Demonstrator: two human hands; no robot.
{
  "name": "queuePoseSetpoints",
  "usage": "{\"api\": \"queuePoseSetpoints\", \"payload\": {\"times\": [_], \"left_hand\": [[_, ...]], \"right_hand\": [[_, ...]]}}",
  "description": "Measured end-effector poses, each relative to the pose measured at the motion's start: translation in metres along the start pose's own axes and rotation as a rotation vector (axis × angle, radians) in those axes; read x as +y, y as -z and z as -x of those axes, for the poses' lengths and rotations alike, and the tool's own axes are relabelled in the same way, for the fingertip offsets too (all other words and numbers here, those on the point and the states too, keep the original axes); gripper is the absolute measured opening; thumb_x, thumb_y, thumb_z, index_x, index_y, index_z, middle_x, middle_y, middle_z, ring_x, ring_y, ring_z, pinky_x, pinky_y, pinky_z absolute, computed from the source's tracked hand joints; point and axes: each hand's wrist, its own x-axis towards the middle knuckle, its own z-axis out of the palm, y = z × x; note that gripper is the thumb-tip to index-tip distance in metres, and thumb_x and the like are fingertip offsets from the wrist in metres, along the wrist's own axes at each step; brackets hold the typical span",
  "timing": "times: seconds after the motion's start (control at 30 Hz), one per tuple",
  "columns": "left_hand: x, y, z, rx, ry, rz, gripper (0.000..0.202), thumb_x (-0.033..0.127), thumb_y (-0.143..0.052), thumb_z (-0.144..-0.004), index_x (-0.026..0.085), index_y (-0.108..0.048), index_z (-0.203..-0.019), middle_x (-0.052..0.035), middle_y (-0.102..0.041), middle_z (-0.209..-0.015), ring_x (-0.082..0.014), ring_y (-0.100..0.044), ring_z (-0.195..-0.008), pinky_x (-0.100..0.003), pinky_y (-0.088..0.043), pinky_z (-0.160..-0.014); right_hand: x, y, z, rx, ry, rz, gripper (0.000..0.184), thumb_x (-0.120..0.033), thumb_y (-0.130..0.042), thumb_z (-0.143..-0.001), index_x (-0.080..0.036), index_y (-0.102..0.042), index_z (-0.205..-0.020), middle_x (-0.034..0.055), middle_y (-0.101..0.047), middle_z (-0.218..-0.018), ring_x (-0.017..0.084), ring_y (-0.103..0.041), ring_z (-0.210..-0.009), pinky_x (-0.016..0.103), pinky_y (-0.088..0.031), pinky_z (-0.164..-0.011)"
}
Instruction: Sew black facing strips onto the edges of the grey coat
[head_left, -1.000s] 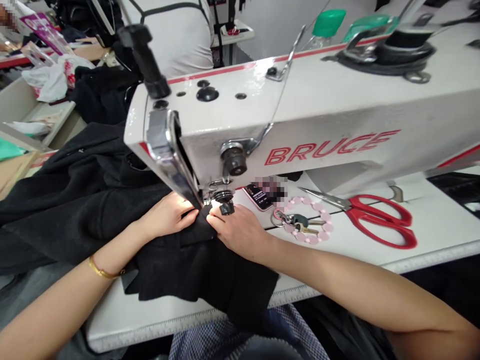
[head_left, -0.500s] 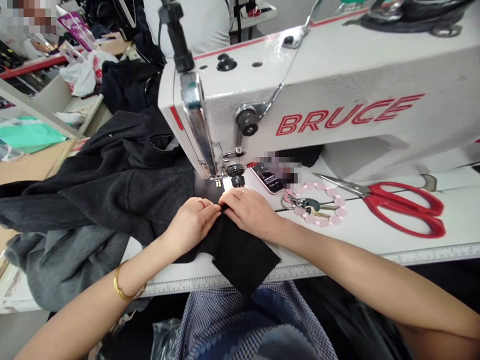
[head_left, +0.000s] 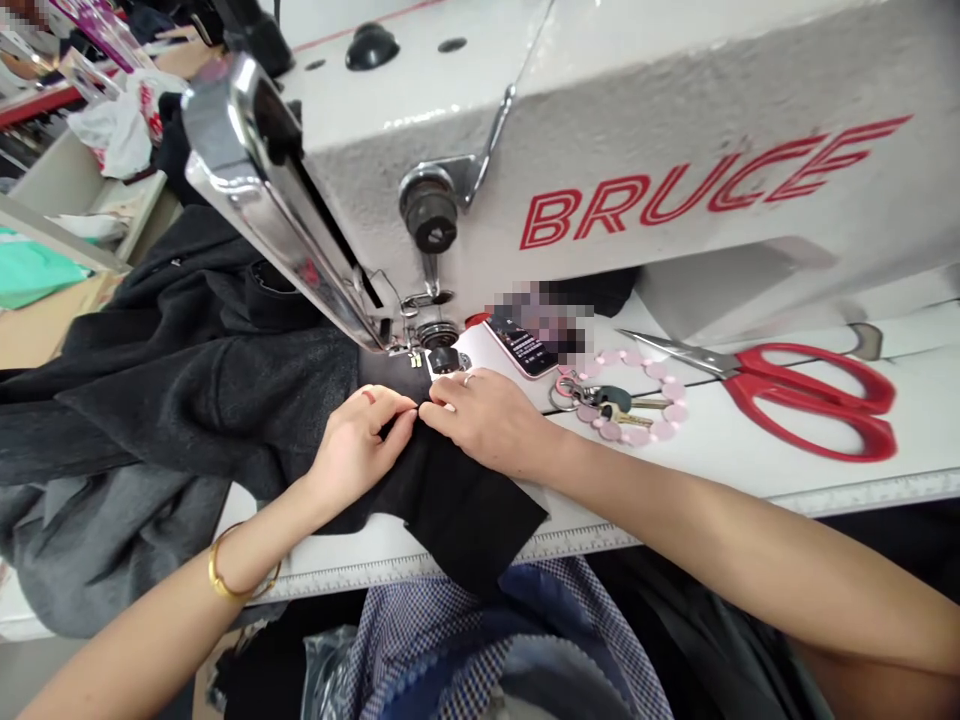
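Observation:
Black fabric (head_left: pixel 472 510) lies on the white sewing machine table, one corner hanging over the front edge. My left hand (head_left: pixel 360 440) pinches it, thumb and forefinger together. Beside it my right hand (head_left: pixel 487 415) has its fingers closed on the same fabric, fingertips almost touching the left ones. Both hands are just in front of the presser foot area (head_left: pixel 416 358) of the sewing machine (head_left: pixel 622 150). The cloth joins or lies against a dark grey garment (head_left: pixel 187 380) heaped to the left; which of these, I cannot tell.
Right of my hands lie a phone (head_left: pixel 536 345), keys on a pink beaded ring (head_left: pixel 634 405) and red-handled scissors (head_left: pixel 810 395). A ruler strip (head_left: pixel 585 537) runs along the table's front edge. White plastic bags (head_left: pixel 120 125) sit at the far left.
The view has moved closer to the machine, whose head now looks larger. My fingertips have parted slightly and the left fingers have shifted on the fabric; both hands still hold it.

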Motion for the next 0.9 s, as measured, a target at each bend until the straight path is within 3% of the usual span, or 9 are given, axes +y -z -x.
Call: {"api": "queuePoseSetpoints", "payload": {"times": [0.1,0.2,0.37,0.53,0.67,0.8,0.9], "left_hand": [[-0.002,-0.003,0.005,0.081,-0.141,-0.011,0.013,0.015,-0.049,-0.081,0.016,-0.06,-0.088,-0.0038,-0.063,-0.085,-0.0141,-0.056,-0.083,-0.028,-0.048,-0.077],[-0.005,-0.005,0.01,0.099,-0.295,-0.058,0.021,0.013,-0.052,-0.078,0.015,-0.057,-0.098,-0.0076,-0.062,-0.097,-0.0176,-0.055,-0.093,-0.033,-0.047,-0.083],[-0.012,-0.006,0.008,0.118,-0.42,-0.205,0.025,0.011,-0.05,-0.079,0.012,-0.054,-0.104,-0.009,-0.063,-0.095,-0.0183,-0.057,-0.088,-0.035,-0.048,-0.082],[-0.018,0.012,-0.004,-0.016,-0.297,-0.103,0.022,0.015,-0.041,-0.085,0.013,-0.056,-0.101,-0.0067,-0.064,-0.089,-0.0142,-0.059,-0.084,-0.025,-0.051,-0.074],[-0.006,0.028,-0.017,-0.075,-0.292,-0.109,0.022,0.019,-0.04,-0.086,0.012,-0.058,-0.097,-0.0066,-0.064,-0.087,-0.0147,-0.058,-0.087,-0.025,-0.051,-0.076],[0.011,0.018,-0.018,-0.083,-0.206,-0.222,0.023,0.019,-0.038,-0.086,0.012,-0.059,-0.089,-0.0082,-0.064,-0.084,-0.0176,-0.059,-0.081,-0.028,-0.051,-0.07],[0.01,0.001,-0.01,-0.003,0.013,-0.156,0.021,0.02,-0.039,-0.085,0.014,-0.058,-0.092,-0.0065,-0.064,-0.085,-0.0165,-0.06,-0.078,-0.027,-0.051,-0.069]], "right_hand": [[-0.003,-0.001,0.0,0.025,0.01,-0.055,0.023,-0.014,-0.035,-0.088,-0.015,-0.058,-0.084,0.0045,-0.056,-0.082,0.015,-0.048,-0.068,0.03,-0.03,-0.058],[-0.005,-0.004,-0.001,0.068,-0.066,-0.204,0.022,-0.017,-0.038,-0.088,-0.015,-0.059,-0.086,0.0036,-0.058,-0.082,0.015,-0.05,-0.071,0.029,-0.033,-0.06],[-0.009,0.0,-0.004,0.064,-0.191,-0.336,0.021,-0.025,-0.041,-0.088,-0.015,-0.06,-0.088,0.004,-0.059,-0.082,0.015,-0.054,-0.077,0.027,-0.038,-0.066],[-0.029,0.014,-0.01,0.006,-0.096,-0.267,0.03,-0.027,-0.035,-0.091,-0.014,-0.06,-0.083,0.0063,-0.062,-0.083,0.016,-0.056,-0.077,0.028,-0.04,-0.069],[-0.045,0.007,-0.026,-0.081,-0.106,-0.165,0.034,-0.033,-0.041,-0.087,-0.005,-0.06,-0.094,0.0145,-0.062,-0.091,0.023,-0.056,-0.084,0.034,-0.041,-0.074],[-0.052,-0.004,-0.037,-0.277,0.043,-0.163,0.025,-0.021,-0.043,-0.083,-0.009,-0.063,-0.09,0.0146,-0.064,-0.092,0.028,-0.054,-0.092,0.047,-0.034,-0.085],[-0.052,-0.002,-0.03,-0.259,0.142,-0.232,0.029,-0.026,-0.043,-0.082,-0.011,-0.061,-0.098,0.0119,-0.063,-0.098,0.027,-0.051,-0.1,0.047,-0.027,-0.095]]}}
